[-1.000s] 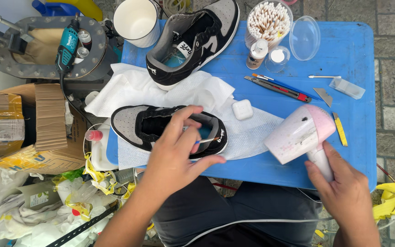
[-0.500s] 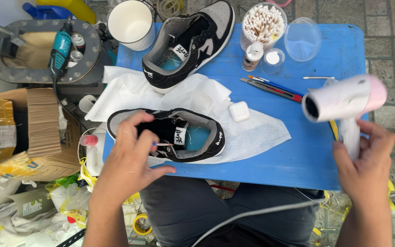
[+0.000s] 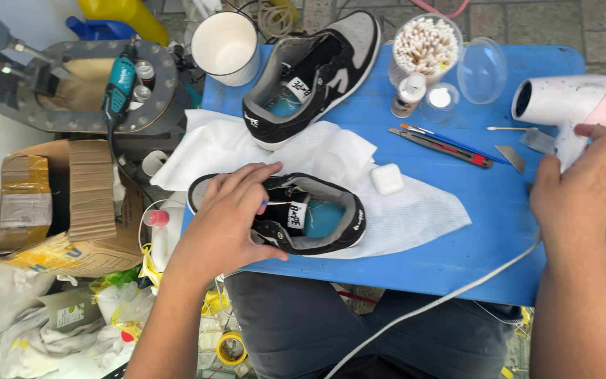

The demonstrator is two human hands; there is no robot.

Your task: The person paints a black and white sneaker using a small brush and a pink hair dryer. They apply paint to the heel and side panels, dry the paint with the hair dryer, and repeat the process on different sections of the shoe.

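Note:
My left hand [image 3: 229, 214] rests on the toe end of a black and grey sneaker [image 3: 317, 221] lying on a white cloth [image 3: 415, 210], and pinches a thin brush with a blue tip toward the shoe's opening. My right hand [image 3: 573, 189] grips the handle of a white and pink hair dryer [image 3: 569, 102], lifted above the blue table's [image 3: 485, 238] right edge with its nozzle turned left. A second matching sneaker [image 3: 310, 74] lies further back on the table.
A white cup [image 3: 224, 45], a tub of cotton swabs [image 3: 426, 45], a small bottle [image 3: 408, 95], clear lids [image 3: 482, 70], a cutter and brushes [image 3: 440, 140] and a small white case [image 3: 387, 179] sit on the table. A cardboard box [image 3: 71, 203] and a rotary tool [image 3: 117, 91] lie left.
My right hand picked the hair dryer up off the table and raised it to the right, nozzle now pointing left. My left hand stayed on the near sneaker, shifting slightly.

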